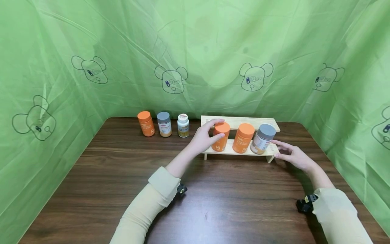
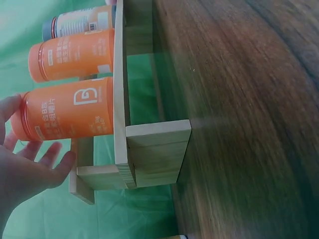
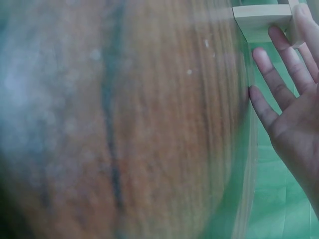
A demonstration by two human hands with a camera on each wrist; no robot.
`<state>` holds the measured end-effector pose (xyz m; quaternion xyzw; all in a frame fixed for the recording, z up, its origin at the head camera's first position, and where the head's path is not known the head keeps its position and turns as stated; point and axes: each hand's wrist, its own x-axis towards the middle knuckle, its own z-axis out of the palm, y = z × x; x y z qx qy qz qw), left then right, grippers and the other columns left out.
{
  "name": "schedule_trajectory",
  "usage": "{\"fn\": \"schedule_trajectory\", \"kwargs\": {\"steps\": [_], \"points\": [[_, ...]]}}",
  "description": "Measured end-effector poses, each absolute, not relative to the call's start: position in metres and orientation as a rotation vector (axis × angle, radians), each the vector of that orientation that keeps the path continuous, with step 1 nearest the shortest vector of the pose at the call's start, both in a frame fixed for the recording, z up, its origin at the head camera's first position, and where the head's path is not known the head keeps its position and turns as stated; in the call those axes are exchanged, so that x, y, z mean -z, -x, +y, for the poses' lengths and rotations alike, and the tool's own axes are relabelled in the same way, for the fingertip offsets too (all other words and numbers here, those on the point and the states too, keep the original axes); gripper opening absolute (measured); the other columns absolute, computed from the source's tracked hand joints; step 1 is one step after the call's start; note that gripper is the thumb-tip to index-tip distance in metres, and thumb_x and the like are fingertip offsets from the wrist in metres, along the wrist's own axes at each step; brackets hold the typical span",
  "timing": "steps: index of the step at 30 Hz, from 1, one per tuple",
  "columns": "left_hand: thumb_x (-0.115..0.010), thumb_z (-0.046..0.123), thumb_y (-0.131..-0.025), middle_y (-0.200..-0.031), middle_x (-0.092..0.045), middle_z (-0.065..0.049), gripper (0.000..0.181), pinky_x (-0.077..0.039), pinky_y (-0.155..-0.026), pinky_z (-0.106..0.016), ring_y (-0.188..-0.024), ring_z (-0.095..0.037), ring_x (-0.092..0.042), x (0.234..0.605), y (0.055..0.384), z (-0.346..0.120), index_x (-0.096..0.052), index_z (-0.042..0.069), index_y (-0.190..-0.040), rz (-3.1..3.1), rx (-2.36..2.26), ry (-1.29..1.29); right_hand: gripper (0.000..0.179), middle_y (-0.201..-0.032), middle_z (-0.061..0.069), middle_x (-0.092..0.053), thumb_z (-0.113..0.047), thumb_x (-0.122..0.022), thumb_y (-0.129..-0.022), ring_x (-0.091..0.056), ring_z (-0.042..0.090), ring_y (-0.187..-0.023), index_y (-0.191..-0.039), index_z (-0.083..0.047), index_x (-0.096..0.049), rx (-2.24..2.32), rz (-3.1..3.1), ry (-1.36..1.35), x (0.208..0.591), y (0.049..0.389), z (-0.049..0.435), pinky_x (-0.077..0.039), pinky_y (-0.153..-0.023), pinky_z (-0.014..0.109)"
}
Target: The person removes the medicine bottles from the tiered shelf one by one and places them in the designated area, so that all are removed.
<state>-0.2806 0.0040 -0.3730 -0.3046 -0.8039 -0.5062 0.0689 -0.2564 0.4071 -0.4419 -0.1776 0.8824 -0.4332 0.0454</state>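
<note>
In the head view my left hand [image 1: 203, 137] holds the leftmost orange bottle [image 1: 220, 144] near its lid, thumb in front and fingers behind. That bottle stands upright on the lower board of a two-tier wooden rack [image 1: 205, 151]. Beside it on the same board are a second orange bottle [image 1: 242, 139] and a grey-lidded jar [image 1: 262, 139]. At the rack's right end is my right hand [image 1: 297, 157], its thumb touching the board's end. The right wrist view shows this hand's fingers [image 3: 279, 82] spread and fairly straight beside the rack end [image 3: 261, 22].
Left of the rack, along the back of the dark wooden table [image 1: 122, 176], stand another orange bottle [image 1: 147, 124], another grey-lidded jar [image 1: 165, 125] and a small white-capped bottle [image 1: 183, 126]. The rack's upper board [image 1: 243, 121] lies behind the bottles. Green curtain [image 1: 213, 51] surrounds the table.
</note>
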Motion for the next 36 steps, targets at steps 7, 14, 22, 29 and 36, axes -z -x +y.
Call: {"fn": "schedule_trajectory", "kwargs": {"steps": [7,14,22,29,36], "points": [[-0.071,0.028,-0.085,-0.124,-0.060,0.008,0.036,-0.046,-0.095,-0.027,-0.115,-0.006,-0.052,0.371,0.283,0.004,-0.062,0.021,-0.119,-2.449,1.519,0.884,0.058,-0.111,0.008,-0.065,-0.014,-0.063,-0.091,-0.058,-0.001,-0.099,-0.145,-0.012,-0.038,1.307,2.712,0.529,0.445,0.258,0.409,-0.044,-0.082,0.012],[-0.074,0.028,-0.083,-0.121,-0.062,0.006,0.036,-0.047,-0.091,-0.024,-0.111,-0.006,-0.055,0.369,0.286,0.004,-0.065,0.019,-0.116,-2.436,1.535,0.875,0.058,-0.111,0.005,-0.065,-0.018,-0.063,-0.091,-0.059,-0.001,-0.098,-0.144,-0.015,-0.039,1.274,2.735,0.505,0.444,0.258,0.409,-0.046,-0.080,0.013],[-0.077,0.028,-0.080,-0.118,-0.064,0.007,0.036,-0.050,-0.087,-0.024,-0.104,-0.006,-0.059,0.367,0.281,0.002,-0.066,0.020,-0.113,-2.442,1.501,0.841,0.059,-0.113,0.011,-0.064,-0.014,-0.063,-0.091,-0.058,-0.001,-0.099,-0.145,-0.012,-0.038,1.304,2.715,0.537,0.443,0.258,0.407,-0.044,-0.081,0.012],[-0.080,0.027,-0.076,-0.112,-0.066,0.006,0.037,-0.053,-0.079,-0.024,-0.090,-0.009,-0.063,0.361,0.274,-0.004,-0.068,0.019,-0.110,-2.392,1.582,0.764,0.059,-0.113,0.009,-0.064,-0.014,-0.063,-0.091,-0.058,-0.002,-0.099,-0.145,-0.012,-0.038,1.299,2.719,0.539,0.443,0.258,0.407,-0.045,-0.081,0.013],[-0.082,0.029,-0.073,-0.109,-0.066,0.004,0.040,-0.054,-0.076,-0.027,-0.087,-0.014,-0.062,0.356,0.267,-0.014,-0.069,0.019,-0.109,-2.354,1.626,0.688,0.059,-0.112,0.007,-0.065,-0.015,-0.064,-0.090,-0.059,-0.001,-0.097,-0.144,-0.011,-0.039,1.286,2.739,0.521,0.443,0.257,0.408,-0.045,-0.079,0.012]]}}
